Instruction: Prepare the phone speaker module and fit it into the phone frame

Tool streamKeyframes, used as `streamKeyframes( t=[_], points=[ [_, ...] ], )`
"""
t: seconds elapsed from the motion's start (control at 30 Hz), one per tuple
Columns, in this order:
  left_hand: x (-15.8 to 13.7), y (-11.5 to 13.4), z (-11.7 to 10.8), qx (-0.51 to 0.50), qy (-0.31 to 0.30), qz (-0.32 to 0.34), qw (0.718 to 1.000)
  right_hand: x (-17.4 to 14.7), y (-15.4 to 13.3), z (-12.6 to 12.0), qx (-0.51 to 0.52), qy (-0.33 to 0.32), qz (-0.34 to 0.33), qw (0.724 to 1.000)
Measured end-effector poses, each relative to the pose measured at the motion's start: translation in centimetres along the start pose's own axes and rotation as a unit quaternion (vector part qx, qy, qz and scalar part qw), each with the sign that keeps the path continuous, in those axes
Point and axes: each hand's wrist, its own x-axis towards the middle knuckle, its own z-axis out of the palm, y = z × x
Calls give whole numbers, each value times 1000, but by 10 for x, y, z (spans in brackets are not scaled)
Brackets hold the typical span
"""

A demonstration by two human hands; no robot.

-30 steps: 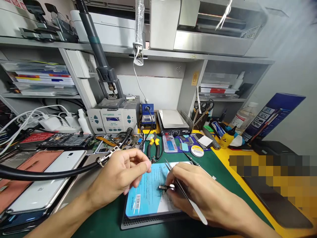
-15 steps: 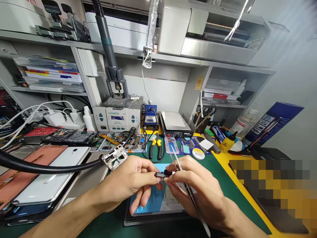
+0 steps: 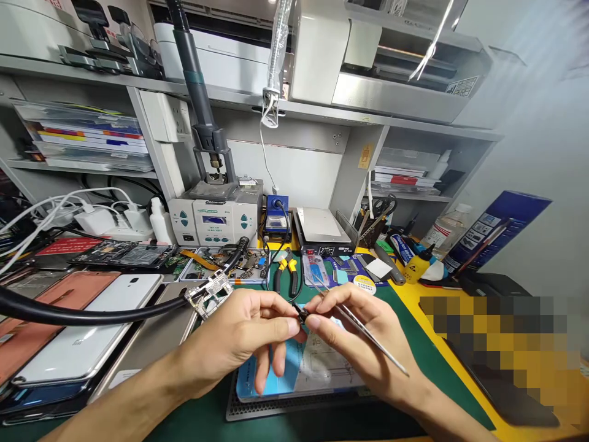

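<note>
Between my two hands is a small black part (image 3: 301, 313), mostly covered by fingertips, so its kind cannot be made out. My left hand (image 3: 253, 328) pinches it between thumb and index finger, the other fingers hanging curled below. From the other side, the thumb and index finger of my right hand (image 3: 361, 322) grip the same part. A pair of metal tweezers (image 3: 368, 334) is tucked across my right hand, pointing up and left. Below both hands lies a flat blue and white pad (image 3: 276, 374) on a dark perforated tray (image 3: 239, 410).
A metal frame (image 3: 209, 294) is by my left wrist, near a thick black hose (image 3: 92, 313). Phones, among them a white phone (image 3: 92, 328), lie at left. Yellow-black pliers (image 3: 288, 273), a hot air station (image 3: 214, 218) and a heating plate (image 3: 322, 230) stand behind. A yellow bottle (image 3: 418, 264) is at right.
The black part has turned between my fingers and shows less. My right hand has rolled, swinging the tweezers' rear end up and to the right. The view has shifted slightly.
</note>
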Motion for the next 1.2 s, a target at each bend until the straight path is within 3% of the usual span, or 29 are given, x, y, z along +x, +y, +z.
streamKeyframes(
  t=[0.1,0.2,0.3,1.2],
  points=[
    [2,-6,7,72,82,38,993,4,-2,-1,99,2,117,988],
    [3,-12,13,129,151,81,977,6,1,-1,141,-2,143,980],
    [1,-15,15,161,181,116,963,7,5,0,173,-4,155,973],
    [6,-12,26,207,224,181,935,11,10,7,296,6,214,931]
  ],
)
